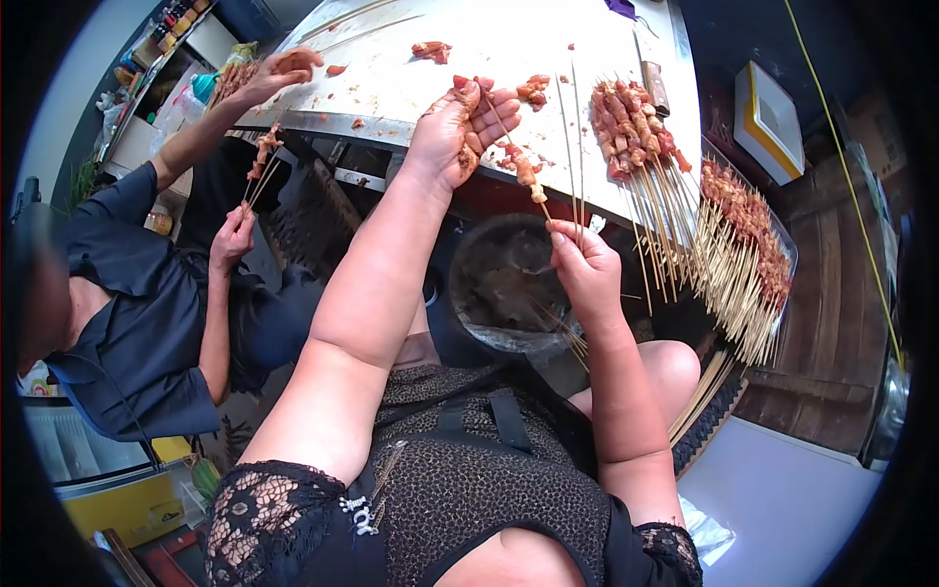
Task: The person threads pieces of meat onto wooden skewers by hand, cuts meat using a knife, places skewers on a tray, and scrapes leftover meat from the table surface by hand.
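My right hand [587,262] is pinched tight on a thin stick [545,208] with bits of meat [528,176] on it, just past the edge of the bench [489,44]; my left hand [460,132] is palm up by the stick's tip, with red meat on it, and I cannot tell if it pinches any; my hands are apart; full sticks [631,127] lie on the bench beside a knife [654,88]; a person [147,293] sits on my left.
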The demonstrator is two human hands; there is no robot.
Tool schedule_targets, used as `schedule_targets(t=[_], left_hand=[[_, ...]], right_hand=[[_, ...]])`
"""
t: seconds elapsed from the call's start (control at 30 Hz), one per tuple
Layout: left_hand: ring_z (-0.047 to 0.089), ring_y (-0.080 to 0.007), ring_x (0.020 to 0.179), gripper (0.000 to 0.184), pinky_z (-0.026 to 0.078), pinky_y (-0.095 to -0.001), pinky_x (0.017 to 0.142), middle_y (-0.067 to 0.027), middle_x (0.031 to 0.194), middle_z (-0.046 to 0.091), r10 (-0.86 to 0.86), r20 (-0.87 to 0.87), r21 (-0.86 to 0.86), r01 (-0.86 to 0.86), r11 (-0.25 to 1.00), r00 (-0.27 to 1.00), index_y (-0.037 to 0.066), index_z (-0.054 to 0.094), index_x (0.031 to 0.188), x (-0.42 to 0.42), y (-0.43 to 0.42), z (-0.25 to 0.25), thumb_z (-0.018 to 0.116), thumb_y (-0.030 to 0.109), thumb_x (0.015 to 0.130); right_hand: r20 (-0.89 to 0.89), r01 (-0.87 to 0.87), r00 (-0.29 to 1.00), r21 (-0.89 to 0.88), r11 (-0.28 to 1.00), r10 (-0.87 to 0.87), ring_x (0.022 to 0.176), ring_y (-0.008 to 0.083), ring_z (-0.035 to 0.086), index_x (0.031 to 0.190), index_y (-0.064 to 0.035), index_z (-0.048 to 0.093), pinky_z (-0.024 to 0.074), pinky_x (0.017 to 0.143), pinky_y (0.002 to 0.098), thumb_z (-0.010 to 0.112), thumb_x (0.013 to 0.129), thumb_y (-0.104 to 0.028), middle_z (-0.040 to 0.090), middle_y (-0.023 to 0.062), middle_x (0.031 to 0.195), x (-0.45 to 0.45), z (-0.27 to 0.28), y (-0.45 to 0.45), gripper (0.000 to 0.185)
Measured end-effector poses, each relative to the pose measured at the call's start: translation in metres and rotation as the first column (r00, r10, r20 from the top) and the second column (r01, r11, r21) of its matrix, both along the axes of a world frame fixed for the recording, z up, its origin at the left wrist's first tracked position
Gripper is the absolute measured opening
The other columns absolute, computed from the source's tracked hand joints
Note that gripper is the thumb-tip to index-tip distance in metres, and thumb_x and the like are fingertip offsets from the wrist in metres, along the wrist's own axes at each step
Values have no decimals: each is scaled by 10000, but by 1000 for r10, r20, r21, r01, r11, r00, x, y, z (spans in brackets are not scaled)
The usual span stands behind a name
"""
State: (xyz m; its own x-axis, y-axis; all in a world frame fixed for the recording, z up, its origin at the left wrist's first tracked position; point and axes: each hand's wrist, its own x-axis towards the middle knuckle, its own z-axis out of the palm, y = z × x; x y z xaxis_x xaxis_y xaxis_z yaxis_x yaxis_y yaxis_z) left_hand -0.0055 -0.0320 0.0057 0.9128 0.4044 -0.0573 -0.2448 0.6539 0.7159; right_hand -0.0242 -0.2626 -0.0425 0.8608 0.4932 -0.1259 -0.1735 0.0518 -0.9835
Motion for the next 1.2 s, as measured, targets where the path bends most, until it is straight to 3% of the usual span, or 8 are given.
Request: schedule_targets(t=[0.2, 0.43, 0.63, 0.7, 1.2], left_hand=[[634, -289, 959, 236, 525, -426, 888, -205, 1026, 617, 78, -11, -29, -78, 997, 997, -2, 502, 1074, 0, 3, 2, 415, 196, 978], [638, -281, 945, 228, 534, -426, 872, -196, 1021, 614, 20, -32, 1, -20, 1000, 999, -17, 503, 1068, -3, 1, 0, 410, 170, 977], [648, -271, 908, 229, 543, -412, 853, -165, 957, 623, -27, -50, 101, 32, 994, 998, -28, 513, 1063, -7, -2, 4, 402, 153, 977], [653, -267, 891, 233, 548, -396, 839, -154, 936, 626, -26, -127, 160, 46, 986, 992, -30, 521, 1065, -9, -3, 7, 407, 153, 975], [655, -265, 887, 203, 532, -434, 857, -127, 904, 638, -81, -50, 22, 82, 996, 995, 11, 537, 1006, -9, -16, -6, 413, 169, 974]], right_hand=[[14, -9, 1000, 15, 1000, 9, 579, 10, 449, 1032, -27, 657, 344, 516, 161, 579, 889, -80, 540, -49, 688, -2, 0, -2, 171], [-2, -12, 1000, -44, 999, 12, 571, 8, 440, 1032, -26, 657, 342, 511, 163, 576, 885, -70, 537, -50, 677, -2, 5, -4, 173], [162, 17, 987, -138, 990, 6, 593, 24, 485, 1019, -11, 663, 392, 535, 179, 585, 874, -66, 573, -29, 706, 4, 5, -10, 174], [352, 50, 936, -190, 980, 21, 609, 38, 507, 1015, -2, 664, 419, 561, 191, 592, 867, -62, 583, -13, 710, 10, 3, -13, 175], [251, 52, 968, -123, 991, -20, 618, 38, 493, 1012, 11, 657, 420, 571, 190, 577, 875, -43, 555, -31, 706, 3, -10, 0, 167]])
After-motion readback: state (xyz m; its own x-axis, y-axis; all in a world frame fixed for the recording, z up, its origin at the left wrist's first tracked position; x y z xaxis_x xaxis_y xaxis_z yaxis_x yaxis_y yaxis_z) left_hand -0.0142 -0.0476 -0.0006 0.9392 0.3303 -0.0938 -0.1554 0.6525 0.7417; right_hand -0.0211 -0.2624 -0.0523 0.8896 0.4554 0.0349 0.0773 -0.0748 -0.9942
